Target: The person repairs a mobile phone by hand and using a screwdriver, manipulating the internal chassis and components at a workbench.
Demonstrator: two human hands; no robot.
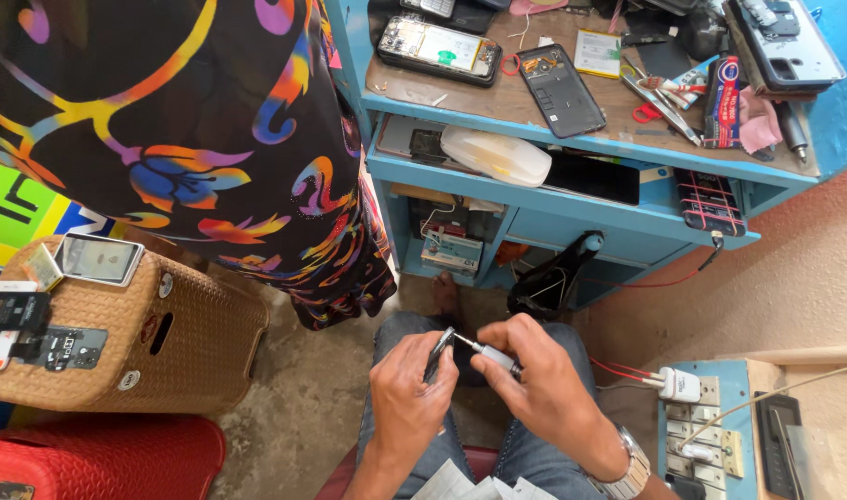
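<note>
Over the lap, the left hand (pixel 407 384) closes its grip on a dark slim tool (pixel 439 350). The right hand (pixel 542 378) pinches a small silver screwdriver (pixel 487 353), tips meeting, so both stay steady below the blue bench (pixel 627 222).

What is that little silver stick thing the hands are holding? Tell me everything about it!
The small screwdriver is a slim tool with a silvery, metal-looking handle and a thin shaft pointing left. It lies almost level, tilted slightly, above the person's lap. The right hand grips its handle in the fingers. Its tip meets a dark, narrow object held upright in the left hand. The tip itself is too small to make out.
</note>
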